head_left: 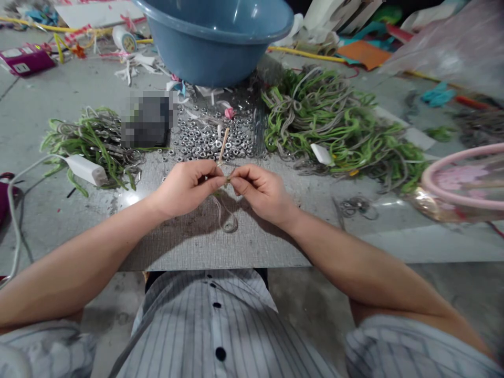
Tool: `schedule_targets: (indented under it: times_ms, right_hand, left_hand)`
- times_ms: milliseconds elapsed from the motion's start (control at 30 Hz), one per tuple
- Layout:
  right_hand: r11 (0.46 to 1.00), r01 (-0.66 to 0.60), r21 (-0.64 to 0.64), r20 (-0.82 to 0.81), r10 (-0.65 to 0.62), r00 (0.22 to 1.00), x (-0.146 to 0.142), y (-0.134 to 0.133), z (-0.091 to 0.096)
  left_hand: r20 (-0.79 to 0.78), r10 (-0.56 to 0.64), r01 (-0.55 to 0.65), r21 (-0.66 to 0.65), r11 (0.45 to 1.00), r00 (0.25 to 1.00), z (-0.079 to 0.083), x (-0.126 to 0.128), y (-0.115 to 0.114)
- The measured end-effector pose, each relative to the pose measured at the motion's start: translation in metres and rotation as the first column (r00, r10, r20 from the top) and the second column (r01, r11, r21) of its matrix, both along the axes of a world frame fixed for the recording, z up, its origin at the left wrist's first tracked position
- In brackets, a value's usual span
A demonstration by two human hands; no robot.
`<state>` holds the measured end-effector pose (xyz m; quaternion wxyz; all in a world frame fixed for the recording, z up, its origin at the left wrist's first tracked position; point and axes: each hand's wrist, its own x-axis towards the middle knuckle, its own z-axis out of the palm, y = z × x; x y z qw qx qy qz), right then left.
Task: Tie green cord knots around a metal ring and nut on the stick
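Observation:
Near the table's front, my left hand (192, 186) and my right hand (262, 191) meet fingertip to fingertip, both closed in a pinch. Between them they grip a thin grey-green cord (229, 223), whose loop hangs down below the fingers. A thin wooden stick (224, 143) rises just above the left fingers; I cannot tell whether a hand holds it. Right behind the hands lies a spread of small metal rings (200, 137), like nuts or eyelets. The fingers hide the part of the cord being pinched.
A blue basin (212, 52) stands at the back. Green and grey cords (326, 115) are heaped on the right, with a smaller cord bundle (94, 136) on the left. A white adapter (87, 170) trails its cable leftward. A pink-rimmed object (464, 157) sits far right.

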<state>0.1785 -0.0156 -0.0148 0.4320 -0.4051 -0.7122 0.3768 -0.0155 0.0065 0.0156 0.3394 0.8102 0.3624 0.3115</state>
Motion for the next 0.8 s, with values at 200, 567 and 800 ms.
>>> schedule_targets:
  times_ms: [200,567,800]
  right_hand:
    - [0.996,0.087,-0.031,0.071,-0.084,0.994,0.007,0.008,0.001]
    - [0.991,0.126,0.049,0.298,-0.135,0.945,0.011,0.015,-0.003]
    - [0.999,0.019,0.027,0.603,-0.032,0.797,0.023,0.022,0.007]
  left_hand:
    - [0.399,0.156,-0.083,-0.194,0.977,0.904,0.004,-0.008,0.012]
    - [0.703,0.340,0.172,-0.549,0.818,0.625,0.029,-0.012,0.015]
    - [0.635,0.358,0.242,-0.661,0.710,0.685,0.042,-0.015,0.010]
